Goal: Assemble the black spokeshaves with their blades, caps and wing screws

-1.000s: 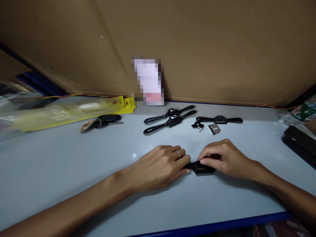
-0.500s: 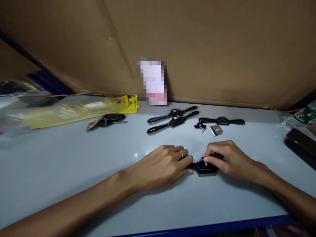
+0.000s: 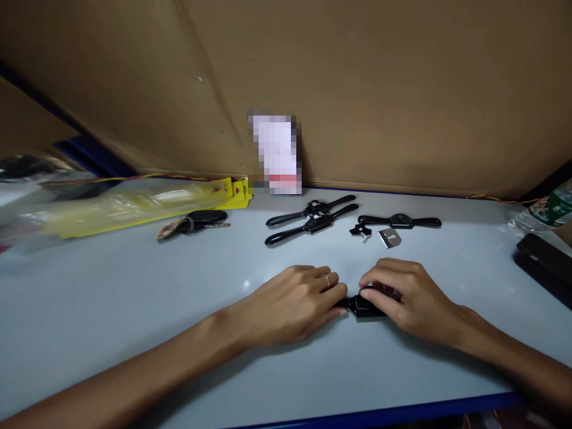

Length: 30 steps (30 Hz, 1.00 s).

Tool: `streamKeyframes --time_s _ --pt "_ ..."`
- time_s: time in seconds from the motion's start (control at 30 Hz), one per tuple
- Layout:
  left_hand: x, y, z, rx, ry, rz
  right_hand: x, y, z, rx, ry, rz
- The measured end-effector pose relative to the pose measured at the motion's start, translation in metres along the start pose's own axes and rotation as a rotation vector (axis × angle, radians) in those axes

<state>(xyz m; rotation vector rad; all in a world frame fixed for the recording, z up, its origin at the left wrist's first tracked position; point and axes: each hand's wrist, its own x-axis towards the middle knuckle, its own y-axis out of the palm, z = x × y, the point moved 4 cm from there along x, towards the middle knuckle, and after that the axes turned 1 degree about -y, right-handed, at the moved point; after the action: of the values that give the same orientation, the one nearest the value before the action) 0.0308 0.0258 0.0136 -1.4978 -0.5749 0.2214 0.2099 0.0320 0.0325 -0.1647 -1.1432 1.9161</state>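
A black spokeshave lies on the table, its middle body and part of one handle showing. My left hand, with a ring on one finger, is closed round its left handle. My right hand is bent over the body, thumb and index finger pinching at its top. The small part under those fingertips is mostly hidden, as is the right handle. Just behind lie a loose metal blade, a black clamp piece with a silver screw, and a spokeshave body without a blade.
Two more spokeshaves lie side by side further back. Keys with a fob and yellow packaging in plastic are on the left. A dark phone-like object and a bottle stand right. A cardboard wall closes the back.
My right hand's fingertips have shifted slightly left over the spokeshave's body, covering the silver bit seen before. My left hand keeps its hold. The view has tilted a little.
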Motion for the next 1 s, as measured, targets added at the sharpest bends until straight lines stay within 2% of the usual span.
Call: streamKeyframes --time_s 0.13,0.2,0.4,0.5,0.6,0.73,0.8,0.87,0.93,1.0 --pt "0.0 0.001 0.0 -0.007 0.001 -0.003 0.001 -0.001 -0.013 0.272 0.269 0.088" --pt "0.0 0.0 -0.001 -0.005 0.002 -0.001 -0.001 0.001 -0.016 0.27 0.329 0.121" --pt "0.001 -0.002 -0.001 0.005 0.01 -0.014 -0.008 0.006 0.001 -0.381 -0.052 0.015" --pt "0.001 -0.002 -0.001 -0.003 0.007 -0.018 -0.009 0.008 0.004 -0.412 -0.037 -0.038" --pt "0.0 -0.001 -0.001 -0.004 0.005 -0.017 -0.006 -0.003 0.002 -0.332 -0.025 -0.13" --pt "0.0 0.0 -0.001 -0.013 0.006 -0.012 -0.002 -0.029 0.002 -0.379 -0.189 -0.268" --pt "0.0 0.0 -0.001 -0.016 0.007 -0.008 -0.001 -0.036 0.001 -0.442 -0.234 -0.228" --pt "0.0 -0.001 0.0 -0.013 0.005 -0.004 0.0 -0.035 0.0 -0.471 -0.228 -0.11" --pt "0.0 -0.001 0.0 -0.012 0.005 -0.006 0.0 -0.028 0.0 -0.392 -0.21 0.063" --pt "0.0 -0.002 0.0 -0.012 0.004 -0.004 -0.001 -0.021 0.001 -0.243 -0.184 0.172"
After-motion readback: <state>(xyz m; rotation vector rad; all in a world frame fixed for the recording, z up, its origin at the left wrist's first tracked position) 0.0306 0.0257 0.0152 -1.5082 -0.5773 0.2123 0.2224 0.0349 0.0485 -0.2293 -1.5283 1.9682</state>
